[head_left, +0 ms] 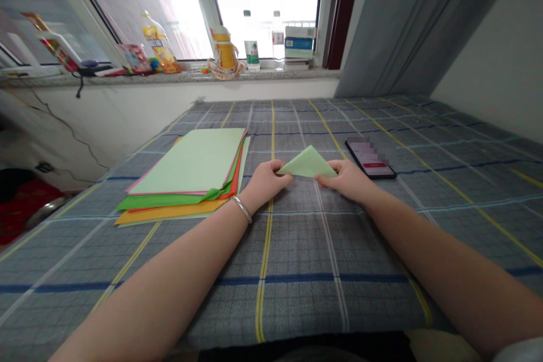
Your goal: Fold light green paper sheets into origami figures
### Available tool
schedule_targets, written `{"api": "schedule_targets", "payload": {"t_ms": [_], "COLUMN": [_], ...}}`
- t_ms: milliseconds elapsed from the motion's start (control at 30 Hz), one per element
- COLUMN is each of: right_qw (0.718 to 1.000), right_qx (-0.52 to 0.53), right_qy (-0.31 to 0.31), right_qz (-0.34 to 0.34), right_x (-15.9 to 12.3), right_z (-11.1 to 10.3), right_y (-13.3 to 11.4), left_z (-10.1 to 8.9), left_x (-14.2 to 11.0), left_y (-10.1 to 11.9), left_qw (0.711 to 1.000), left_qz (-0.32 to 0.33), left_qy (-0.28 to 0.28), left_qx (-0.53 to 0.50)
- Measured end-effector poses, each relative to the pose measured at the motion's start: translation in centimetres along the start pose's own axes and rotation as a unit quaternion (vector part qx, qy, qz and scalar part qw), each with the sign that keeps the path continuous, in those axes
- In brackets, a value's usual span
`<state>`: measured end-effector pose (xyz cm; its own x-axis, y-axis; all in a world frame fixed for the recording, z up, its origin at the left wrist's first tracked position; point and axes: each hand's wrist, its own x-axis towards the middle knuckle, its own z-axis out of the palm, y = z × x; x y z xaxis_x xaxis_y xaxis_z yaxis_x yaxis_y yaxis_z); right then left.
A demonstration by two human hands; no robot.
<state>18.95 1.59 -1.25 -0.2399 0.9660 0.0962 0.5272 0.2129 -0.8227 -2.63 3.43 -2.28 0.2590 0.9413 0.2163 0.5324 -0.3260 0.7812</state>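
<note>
A pale green sheet of paper folded into a triangle is held just above the plaid cloth, its peak pointing away from me. My left hand pinches its left corner between thumb and fingers; a silver bangle circles that wrist. At the opposite corner, my right hand grips the paper the same way. Left of my hands lies a stack of coloured paper, pale green on top, with pink, bright green, orange and yellow edges showing beneath.
A phone with its screen lit lies right of my right hand. The plaid cloth covers the whole surface. Along the windowsill stand a yellow drink bottle, a yellow cup, clear bottles and boxes. A grey curtain hangs at right.
</note>
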Motion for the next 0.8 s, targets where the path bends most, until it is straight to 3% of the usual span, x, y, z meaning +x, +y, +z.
{"api": "schedule_targets", "payload": {"t_ms": [367,567,667,800], "right_qw": [0.999,0.993,0.983,0.97], "right_qx": [0.036,0.097,0.157,0.214], "right_qy": [0.014,0.013,-0.009,-0.077], "right_qz": [0.015,0.068,0.097,0.088], "right_x": [0.4,0.6,0.8,0.7], "right_z": [-1.0,-0.9,-0.6,-0.1], "right_y": [1.3,1.5,1.5,1.4], "left_z": [0.1,-0.1,-0.3,0.2], "left_x": [0.5,0.6,0.4,-0.2], "left_y": [-1.3,-1.3,-0.8,0.1], "left_qw": [0.976,0.962,0.947,0.93], "left_qz": [-0.082,-0.106,-0.093,-0.047], "left_qy": [0.004,-0.016,-0.025,-0.07], "left_qx": [-0.201,-0.251,-0.305,-0.359]}}
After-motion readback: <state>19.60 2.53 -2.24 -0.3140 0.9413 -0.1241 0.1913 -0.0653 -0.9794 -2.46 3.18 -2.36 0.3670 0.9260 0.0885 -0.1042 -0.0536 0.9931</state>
